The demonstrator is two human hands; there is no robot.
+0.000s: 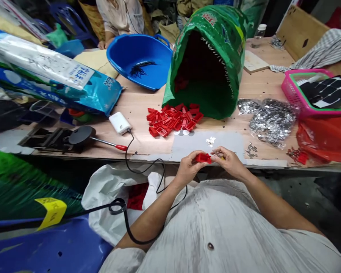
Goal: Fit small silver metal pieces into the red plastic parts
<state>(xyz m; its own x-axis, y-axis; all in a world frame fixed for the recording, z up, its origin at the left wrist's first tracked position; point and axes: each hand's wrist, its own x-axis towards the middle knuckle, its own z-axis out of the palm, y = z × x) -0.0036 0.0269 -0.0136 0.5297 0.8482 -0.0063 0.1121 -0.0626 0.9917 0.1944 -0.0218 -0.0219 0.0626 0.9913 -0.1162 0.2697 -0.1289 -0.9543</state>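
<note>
My left hand (187,167) is closed on a small red plastic piece (203,157) at the near table edge. Touching that piece from the right, my right hand (229,161) pinches a thin metal part (216,153) with a bit of yellow beside it. Just beyond the hands, a few small shiny metal bits (210,141) lie on a grey sheet (230,142). A heap of several more red plastic pieces (173,119) spills from the mouth of a green sack (213,57) lying on its side.
A pile of silvery metal parts (268,117), a pink basket (292,93) and a red bag (324,138) sit at right. A blue basin (139,60), a white power bank (119,123) with black cable and a hand press (79,136) are at left. Another person sits behind the basin.
</note>
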